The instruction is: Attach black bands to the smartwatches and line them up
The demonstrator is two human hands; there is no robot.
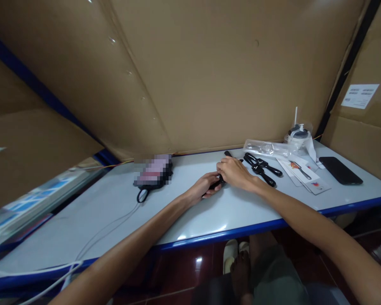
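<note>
Rising behind the table [165, 218], the cardboard [209, 76] takes up most of the view, with another panel of it at the right edge. The table is pale with a blue edge and runs across from lower left to far right. Both forearms reach in over its near edge, and the hands meet near the middle of the top.

The left hand [207, 185] lies low, fingers curled around a black tool [222, 179], thumb along its upper side; the grip is closed about it, and only short dark lengths show. The right hand [235, 171] arches over the far end, fingers bunched together and touching the left fingertips. Its own tips are hidden, so whether they pinch the tool or merely rest on it I cannot tell. A dark tip [227, 153] shows just past the right knuckles; whether it belongs to the same tool is unclear.

Well left of the hands sits a black-cased device [154, 170], its face pixelated. At far right lies a phone [341, 170], and behind it stands a lidded cup [299, 137]. A clear sleeve [265, 148] lies beside the cup, printed cards [301, 174] in front. Nearest the right hand are loose tools [263, 168], black and shiny, overlapping.
</note>
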